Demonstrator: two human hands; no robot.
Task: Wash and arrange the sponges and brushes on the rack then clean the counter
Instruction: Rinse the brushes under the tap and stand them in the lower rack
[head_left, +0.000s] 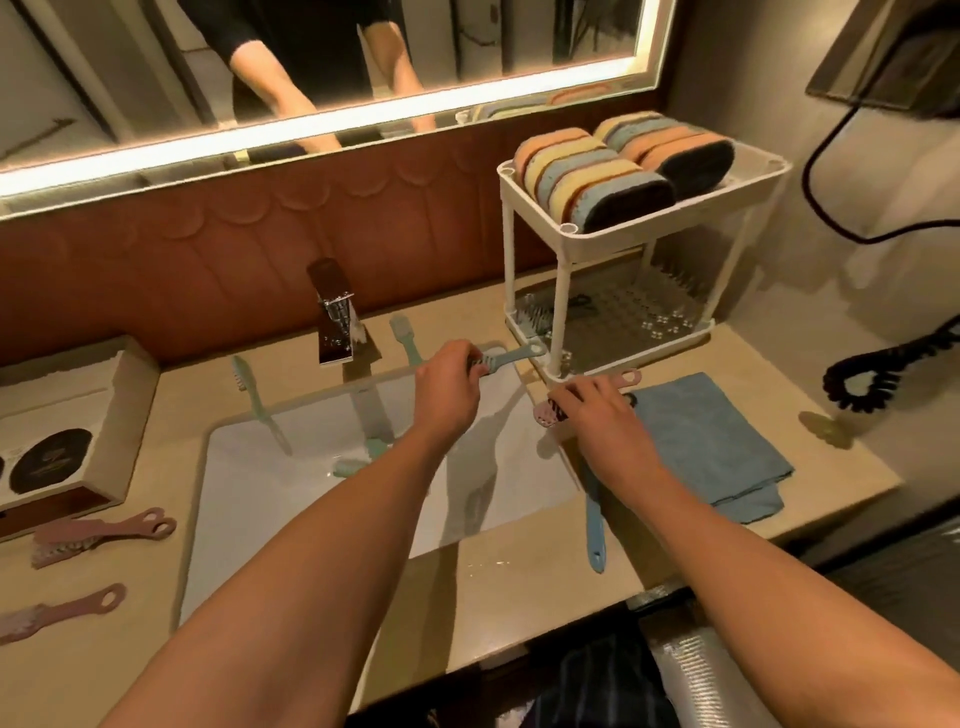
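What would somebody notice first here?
Probably the colorful sponges lined up on the white rack's top shelf, back right. Then, in the middle, the left hand holds a blue brush above the sink, and the right hand grips a pink brush beside a blue cloth.

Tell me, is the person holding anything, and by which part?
The left hand grips a grey-blue brush at its bristle end, handle free. The right hand grips a pink brush around its middle, on the counter.
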